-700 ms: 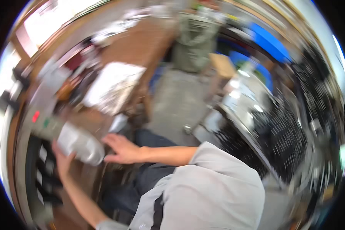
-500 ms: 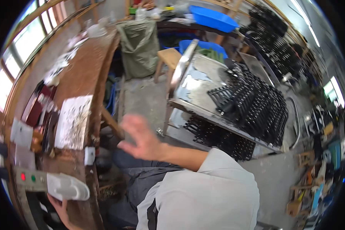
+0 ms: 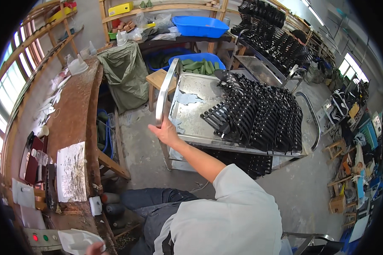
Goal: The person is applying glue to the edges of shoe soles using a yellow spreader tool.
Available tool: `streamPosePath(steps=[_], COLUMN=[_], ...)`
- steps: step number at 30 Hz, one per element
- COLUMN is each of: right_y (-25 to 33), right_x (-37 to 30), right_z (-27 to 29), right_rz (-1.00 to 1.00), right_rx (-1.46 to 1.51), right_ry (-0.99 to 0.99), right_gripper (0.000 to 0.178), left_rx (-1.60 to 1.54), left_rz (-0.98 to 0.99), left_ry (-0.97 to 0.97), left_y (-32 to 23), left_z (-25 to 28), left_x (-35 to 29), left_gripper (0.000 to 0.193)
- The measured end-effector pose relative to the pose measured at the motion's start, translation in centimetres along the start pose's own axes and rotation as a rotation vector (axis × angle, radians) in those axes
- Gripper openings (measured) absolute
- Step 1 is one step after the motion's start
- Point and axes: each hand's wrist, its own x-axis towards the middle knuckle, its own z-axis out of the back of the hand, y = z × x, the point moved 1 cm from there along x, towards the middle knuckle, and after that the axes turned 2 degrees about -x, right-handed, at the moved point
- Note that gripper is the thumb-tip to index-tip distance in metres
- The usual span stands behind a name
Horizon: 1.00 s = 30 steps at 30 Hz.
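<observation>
My right hand [image 3: 166, 133] is at the lower end of the upright metal handle [image 3: 167, 91] of a steel cart. Its fingers close round the handle bar, with the thumb toward the left. On the cart's top tray [image 3: 191, 114] lies a large heap of black strap-like pieces [image 3: 264, 112] with pale dots. At the lower left, only some blurred fingers of my left hand [image 3: 95, 248] show, beside a white plastic machine cover [image 3: 77, 240]. What those fingers do is hidden by the picture's edge. Near the cover sits a control panel [image 3: 40, 238] with red and green buttons.
A long brown workbench [image 3: 74, 106] runs along the left, bearing a stained white board [image 3: 71, 170]. Beyond the cart stand a wooden stool [image 3: 159, 80], a green cloth-covered bin [image 3: 125, 80] and a blue basin [image 3: 200, 26]. More black pieces [image 3: 247, 161] lie on the cart's lower shelf.
My right hand has reached forward from above my lap to the cart handle. My left hand has shifted right along the white cover. The view has tilted up and turned right.
</observation>
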Motion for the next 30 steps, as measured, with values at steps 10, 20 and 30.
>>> streamPosePath(steps=[10,20,30], right_y=[4.5,8.0,13.2], right_x=[-6.4,-8.8,-8.8], right_z=[-0.7,-0.8,3.6], right_rz=[0.177,0.136,0.489], right_rx=[0.021,0.136,0.014], right_ry=[0.187,0.251,0.051], right_gripper=[0.038,0.033,0.078], left_rx=[-0.551,-0.582,-0.63], left_rz=[0.365,0.252,-0.211], left_ry=[0.973,1.057,0.917], left_y=[1.4,-1.9,-8.1], left_z=[-16.0,-16.3,-14.9], left_x=[0.5,-3.0,-3.4], left_gripper=[0.027,0.033,0.025])
